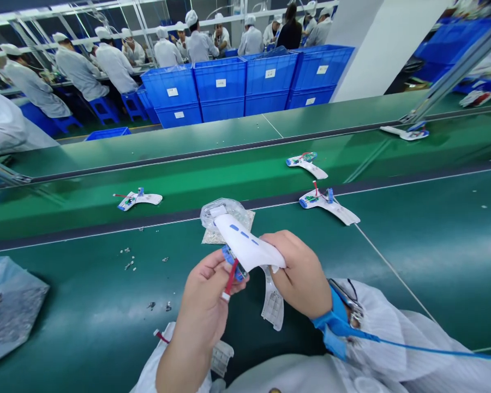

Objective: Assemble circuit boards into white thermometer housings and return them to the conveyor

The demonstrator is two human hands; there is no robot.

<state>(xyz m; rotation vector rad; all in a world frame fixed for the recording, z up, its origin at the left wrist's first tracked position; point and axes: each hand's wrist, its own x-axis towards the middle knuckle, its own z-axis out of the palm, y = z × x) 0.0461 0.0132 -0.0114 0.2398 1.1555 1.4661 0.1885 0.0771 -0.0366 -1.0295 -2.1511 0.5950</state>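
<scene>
My right hand [301, 273] is closed round the handle end of a white, gun-shaped plastic shell [245, 240] with blue slots in its outer face. My left hand [207, 292] pinches a blue-edged part with a circuit board [241, 270] right at the shell's underside; whether the two are joined I cannot tell. A red cable [231, 278] with a white plug hangs from it across my left fingers. Below my right hand lies a ribbed white shell half [273, 305], partly covered. Another ribbed piece [221, 357] shows beside my left forearm.
Behind my hands lies a clear bag [225, 213] of small parts. Shell halves with boards rest on the green belt [213, 180] and at its near edge [329, 206]. Loose small metal parts [151, 305] and a large plastic bag [12, 305] are leftward. A blue cord [425, 349] trails from my right wrist.
</scene>
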